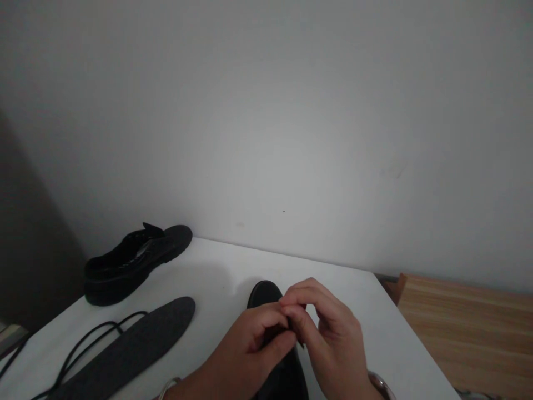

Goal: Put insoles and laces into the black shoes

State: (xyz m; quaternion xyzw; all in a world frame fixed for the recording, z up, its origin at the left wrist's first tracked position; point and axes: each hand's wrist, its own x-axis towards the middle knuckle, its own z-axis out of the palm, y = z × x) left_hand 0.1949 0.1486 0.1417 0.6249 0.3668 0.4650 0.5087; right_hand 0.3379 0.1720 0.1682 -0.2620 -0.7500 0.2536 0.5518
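A black shoe (287, 375) stands on the white table, its rounded toe pointing toward the wall. My left hand (256, 347) is over the middle of the shoe, thumb and fingers closed in a pinch. From the other side my right hand (327, 328) meets it, thumb and forefinger pressed together at the left fingertips. Whatever lies between the fingers is hidden; a small dark tip shows just below them. The shoe's opening is mostly covered by my hands.
A second black shoe (125, 266) stands at the back left near the wall. In front of it lie a dark grey insole (145, 344) and a black cord (83, 340). The white table (216, 266) meets the wall; a wooden surface (466, 328) is at the right.
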